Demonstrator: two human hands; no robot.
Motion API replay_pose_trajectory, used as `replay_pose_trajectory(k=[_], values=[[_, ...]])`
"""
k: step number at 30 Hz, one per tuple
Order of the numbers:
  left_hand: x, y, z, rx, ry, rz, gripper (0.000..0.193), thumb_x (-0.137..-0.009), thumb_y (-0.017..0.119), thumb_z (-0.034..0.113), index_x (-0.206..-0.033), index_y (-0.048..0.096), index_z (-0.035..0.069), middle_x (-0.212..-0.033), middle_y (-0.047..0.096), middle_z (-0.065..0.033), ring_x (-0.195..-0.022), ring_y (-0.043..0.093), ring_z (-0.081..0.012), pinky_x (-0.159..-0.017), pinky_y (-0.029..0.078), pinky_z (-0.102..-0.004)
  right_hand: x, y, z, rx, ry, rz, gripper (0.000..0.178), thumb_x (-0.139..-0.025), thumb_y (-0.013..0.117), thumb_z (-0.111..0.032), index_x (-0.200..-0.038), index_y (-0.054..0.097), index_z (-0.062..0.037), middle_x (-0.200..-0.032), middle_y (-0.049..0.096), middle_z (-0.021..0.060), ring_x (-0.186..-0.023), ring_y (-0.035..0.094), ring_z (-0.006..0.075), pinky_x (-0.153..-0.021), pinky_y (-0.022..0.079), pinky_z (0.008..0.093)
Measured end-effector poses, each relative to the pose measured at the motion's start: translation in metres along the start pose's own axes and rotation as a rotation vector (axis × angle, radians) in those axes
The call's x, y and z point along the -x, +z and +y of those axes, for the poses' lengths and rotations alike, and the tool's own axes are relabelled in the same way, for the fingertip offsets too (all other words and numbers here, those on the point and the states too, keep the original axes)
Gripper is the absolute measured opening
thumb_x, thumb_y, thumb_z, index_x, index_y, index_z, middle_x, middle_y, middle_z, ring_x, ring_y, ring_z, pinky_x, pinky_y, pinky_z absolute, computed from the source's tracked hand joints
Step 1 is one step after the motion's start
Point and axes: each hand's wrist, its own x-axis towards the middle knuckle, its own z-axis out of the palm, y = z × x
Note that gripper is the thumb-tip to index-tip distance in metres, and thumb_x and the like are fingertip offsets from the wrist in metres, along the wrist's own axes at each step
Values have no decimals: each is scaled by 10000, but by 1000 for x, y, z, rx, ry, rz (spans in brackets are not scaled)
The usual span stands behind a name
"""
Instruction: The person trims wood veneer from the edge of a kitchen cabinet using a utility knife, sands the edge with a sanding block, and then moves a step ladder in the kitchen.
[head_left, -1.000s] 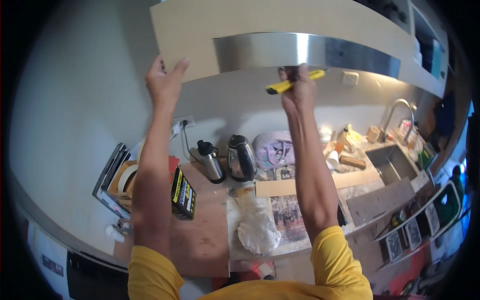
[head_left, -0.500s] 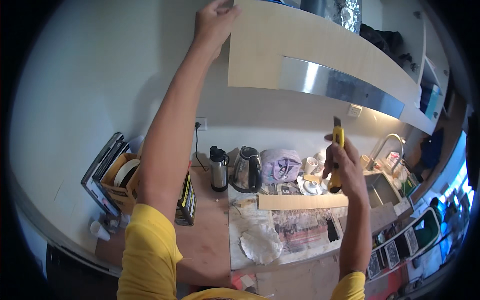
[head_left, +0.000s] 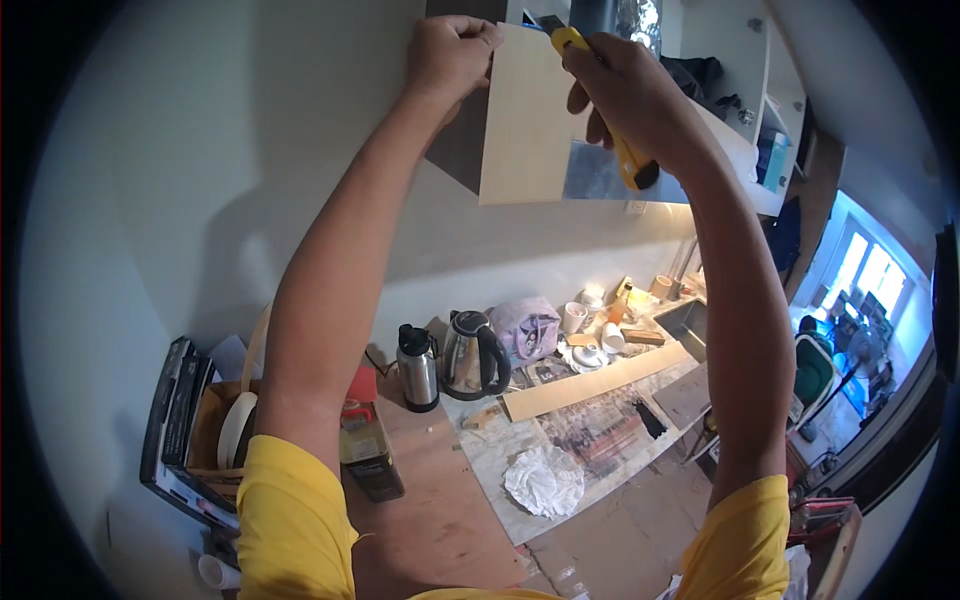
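Note:
Overhead is a light wood-coloured panel (head_left: 525, 125) on the front of a wall cabinet, with a shiny metal strip (head_left: 600, 172) along its lower part. My left hand (head_left: 452, 62) is closed in a pinch at the panel's upper left edge; its fingertips are partly hidden. In my right hand (head_left: 635, 92) is a yellow utility knife (head_left: 632, 160), gripped with the fingers wrapped round it. Its blade (head_left: 545, 20) is out and lies at the panel's top edge, a short way right of my left hand. Whether the blade touches the panel I cannot tell.
Below, the counter holds a steel thermos (head_left: 418, 368), an electric kettle (head_left: 473, 357), a lilac bag (head_left: 525, 328), a long wood-coloured strip (head_left: 595, 385), crumpled white paper (head_left: 545, 480) and a metal can (head_left: 368, 455). A sink (head_left: 688, 325) is at right. Boxes (head_left: 175, 420) stand at left.
My right hand has risen from above the counter to the panel's top edge, carrying the utility knife. My left hand stays at the panel's corner. The view has turned, showing the cabinet's dark side.

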Motion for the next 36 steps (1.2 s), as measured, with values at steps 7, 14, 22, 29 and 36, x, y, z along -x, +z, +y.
replay_pose_trajectory(k=[7,14,22,29,36], values=[[-1,-10,9,-133,12,-76,223,-893,642,212,-953,684,1,-752,646,-24,-606,609,-96,-561,501,-247,-39,12,-10,53,25,20,351,-928,468,-247,-1027,612,57,-770,674,134,-543,661,185,-536,544,318],[3,-8,-6,-141,138,-66,203,-893,629,176,-901,690,-18,-696,632,-27,-577,571,-86,-541,461,-247,-51,19,-10,164,64,-53,355,-949,478,-266,-1037,600,55,-689,620,79,-486,589,135,-481,492,291],[14,-11,8,-159,109,-51,198,-874,652,182,-902,719,-2,-706,657,-28,-616,589,-77,-551,457,-252,-73,27,7,699,-161,-164,276,-919,564,-211,-991,617,50,-675,614,71,-500,619,156,-496,528,289],[7,-21,-3,-255,340,185,257,-876,662,258,-887,717,7,-696,642,-22,-598,558,-62,-535,438,-249,-76,40,2,1441,-368,-288,186,-726,757,-168,-855,710,-43,-781,667,2,-755,672,127,-595,551,236],[-7,-23,1,-269,295,254,235,-826,692,236,-831,727,3,-777,699,-179,-748,707,-285,-660,534,-381,-82,36,13,764,-171,-192,200,-866,641,-174,-824,647,21,-632,619,56,-506,631,164,-493,505,285]])
